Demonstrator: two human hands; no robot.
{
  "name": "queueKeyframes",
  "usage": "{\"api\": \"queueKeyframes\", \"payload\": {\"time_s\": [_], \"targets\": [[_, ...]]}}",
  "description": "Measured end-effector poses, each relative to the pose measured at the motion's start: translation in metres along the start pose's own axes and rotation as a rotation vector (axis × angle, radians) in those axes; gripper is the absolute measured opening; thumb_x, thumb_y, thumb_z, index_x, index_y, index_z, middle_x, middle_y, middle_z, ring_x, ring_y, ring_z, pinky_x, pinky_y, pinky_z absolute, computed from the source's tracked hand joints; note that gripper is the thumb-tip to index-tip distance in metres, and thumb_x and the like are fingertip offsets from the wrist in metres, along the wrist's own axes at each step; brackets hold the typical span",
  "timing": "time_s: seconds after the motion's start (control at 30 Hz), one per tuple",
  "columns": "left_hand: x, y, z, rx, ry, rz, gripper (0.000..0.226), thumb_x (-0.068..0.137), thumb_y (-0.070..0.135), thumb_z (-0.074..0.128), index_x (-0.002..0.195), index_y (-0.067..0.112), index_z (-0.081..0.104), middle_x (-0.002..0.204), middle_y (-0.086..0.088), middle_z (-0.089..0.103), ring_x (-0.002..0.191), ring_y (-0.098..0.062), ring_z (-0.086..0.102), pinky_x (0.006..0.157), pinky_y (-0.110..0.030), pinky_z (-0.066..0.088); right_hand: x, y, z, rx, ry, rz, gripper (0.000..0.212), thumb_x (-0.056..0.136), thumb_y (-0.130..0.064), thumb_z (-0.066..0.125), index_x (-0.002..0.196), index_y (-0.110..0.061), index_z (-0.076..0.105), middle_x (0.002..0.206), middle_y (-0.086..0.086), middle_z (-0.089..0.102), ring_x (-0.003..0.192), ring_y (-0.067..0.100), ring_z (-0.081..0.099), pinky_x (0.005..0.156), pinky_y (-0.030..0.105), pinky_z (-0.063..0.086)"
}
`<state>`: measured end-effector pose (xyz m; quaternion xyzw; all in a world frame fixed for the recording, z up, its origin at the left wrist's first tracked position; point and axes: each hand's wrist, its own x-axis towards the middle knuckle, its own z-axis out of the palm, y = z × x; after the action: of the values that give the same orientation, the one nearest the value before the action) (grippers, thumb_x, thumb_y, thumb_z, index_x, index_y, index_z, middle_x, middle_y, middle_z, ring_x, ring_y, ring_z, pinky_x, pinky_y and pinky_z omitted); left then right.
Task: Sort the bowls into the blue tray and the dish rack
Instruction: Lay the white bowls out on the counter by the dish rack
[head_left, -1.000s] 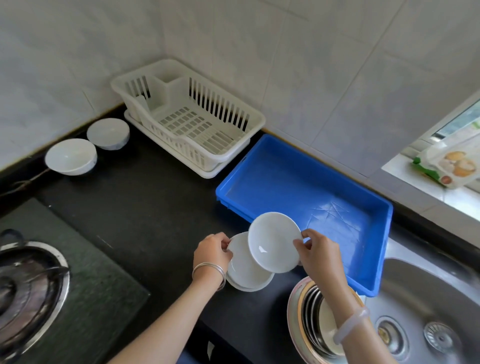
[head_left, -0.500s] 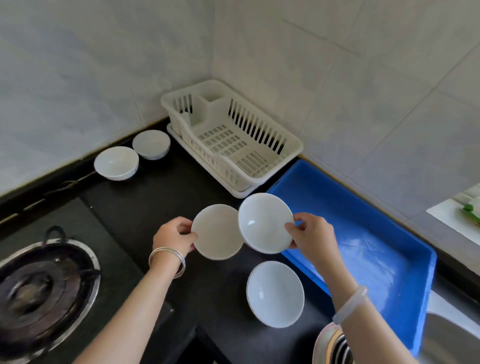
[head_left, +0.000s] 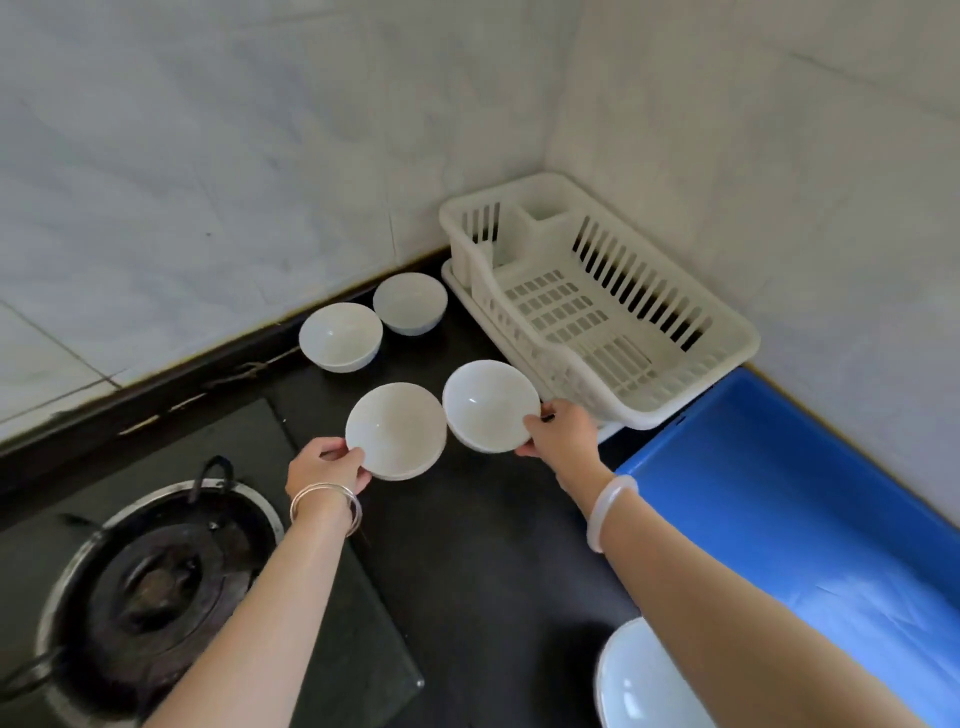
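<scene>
My left hand (head_left: 326, 468) grips the rim of a white bowl (head_left: 396, 430) over the black counter. My right hand (head_left: 563, 432) pinches the rim of a second white bowl (head_left: 488, 404), held beside the first and just left of the white dish rack (head_left: 597, 306). Two more white bowls stand against the wall, one (head_left: 340, 336) at the left and one (head_left: 410, 303) next to the rack. Another white bowl (head_left: 631, 675) sits at the bottom edge, partly behind my right arm. The blue tray (head_left: 810, 519) lies at the right with nothing in it that I can see.
A gas burner (head_left: 150, 577) on a dark glass hob fills the lower left. Tiled walls close the corner behind the rack. Black counter (head_left: 483, 561) stretches between my arms.
Both hands have carried their bowls away from the blue tray toward the far left, near the two bowls by the wall. The third bowl stays on the counter, now low in view.
</scene>
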<state>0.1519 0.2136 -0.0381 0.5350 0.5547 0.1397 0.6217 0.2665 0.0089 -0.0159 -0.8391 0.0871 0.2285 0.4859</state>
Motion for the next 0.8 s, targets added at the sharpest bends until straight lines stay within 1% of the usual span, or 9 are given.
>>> {"api": "queueKeyframes", "payload": {"time_s": [0.07,0.13,0.2,0.3,0.4,0.57,0.67,0.73,0.8], "targets": [[0.011,0.003,0.003,-0.027,0.029,-0.017,0.019,0.077,-0.007,0.061,0.088,0.008,0.06,0.097,-0.013,0.062,0.09,-0.032,0.063,0.072,-0.034,0.055,0.015,-0.005,0.012,0.0,0.008,0.02,0.006,0.091,-0.011,0.056,0.094,-0.016,0.054,0.076,-0.003,0.057,0.064,0.013,0.065,0.075,0.038,0.06],[0.02,0.005,0.006,-0.031,0.058,-0.034,0.019,0.077,-0.006,0.062,0.087,0.01,0.061,0.095,-0.011,0.062,0.089,-0.03,0.063,0.069,-0.033,0.055,0.028,-0.007,0.021,-0.003,0.027,0.035,0.005,0.091,-0.011,0.055,0.093,-0.015,0.054,0.075,-0.003,0.057,0.062,0.013,0.065,0.075,0.038,0.06],[0.029,0.006,0.009,-0.04,0.064,-0.053,0.02,0.077,-0.006,0.062,0.087,0.011,0.061,0.094,-0.01,0.062,0.09,-0.03,0.063,0.068,-0.032,0.055,0.038,-0.009,0.028,-0.003,0.049,0.046,0.006,0.091,-0.01,0.053,0.088,-0.015,0.054,0.072,-0.002,0.057,0.058,0.012,0.064,0.073,0.038,0.06],[0.039,0.006,0.014,-0.058,0.057,-0.074,0.021,0.077,-0.006,0.062,0.087,0.012,0.061,0.094,-0.01,0.062,0.093,-0.031,0.063,0.07,-0.033,0.055,0.051,-0.01,0.037,-0.009,0.067,0.059,0.013,0.091,-0.009,0.052,0.08,-0.016,0.052,0.067,-0.001,0.058,0.057,0.014,0.066,0.074,0.041,0.06],[0.045,0.006,0.017,-0.061,0.062,-0.088,0.022,0.076,-0.006,0.063,0.085,0.014,0.06,0.087,-0.005,0.062,0.091,-0.03,0.064,0.07,-0.033,0.056,0.06,-0.011,0.043,-0.001,0.075,0.071,0.019,0.091,-0.009,0.053,0.075,-0.019,0.049,0.069,0.0,0.058,0.058,0.014,0.067,0.074,0.041,0.06],[0.047,0.002,0.022,-0.085,0.071,-0.102,0.024,0.076,-0.007,0.063,0.087,0.014,0.06,0.089,-0.006,0.063,0.092,-0.029,0.064,0.069,-0.033,0.055,0.069,-0.01,0.05,0.016,0.083,0.097,0.014,0.091,-0.011,0.055,0.08,-0.019,0.05,0.073,-0.001,0.057,0.057,0.012,0.066,0.072,0.036,0.061],[0.044,0.0,0.024,-0.12,0.09,-0.114,0.024,0.075,-0.007,0.062,0.088,0.013,0.06,0.091,-0.007,0.064,0.092,-0.029,0.065,0.067,-0.031,0.055,0.074,-0.009,0.054,0.03,0.075,0.097,0.009,0.091,-0.011,0.055,0.085,-0.016,0.051,0.075,-0.002,0.056,0.057,0.011,0.065,0.073,0.038,0.061],[0.041,0.001,0.026,-0.148,0.096,-0.108,0.025,0.076,-0.007,0.062,0.091,0.012,0.061,0.093,-0.008,0.064,0.093,-0.028,0.065,0.061,-0.027,0.053,0.076,-0.009,0.055,0.059,0.069,0.095,0.01,0.091,-0.011,0.056,0.085,-0.017,0.051,0.076,-0.003,0.055,0.058,0.011,0.064,0.075,0.039,0.06],[0.039,0.001,0.027,-0.173,0.087,-0.106,0.025,0.077,-0.005,0.062,0.096,0.012,0.06,0.097,-0.008,0.064,0.096,-0.028,0.065,0.061,-0.025,0.052,0.078,-0.008,0.056,0.101,0.066,0.094,0.007,0.092,-0.013,0.056,0.088,-0.017,0.051,0.077,-0.004,0.054,0.059,0.01,0.063,0.076,0.04,0.06]]}}
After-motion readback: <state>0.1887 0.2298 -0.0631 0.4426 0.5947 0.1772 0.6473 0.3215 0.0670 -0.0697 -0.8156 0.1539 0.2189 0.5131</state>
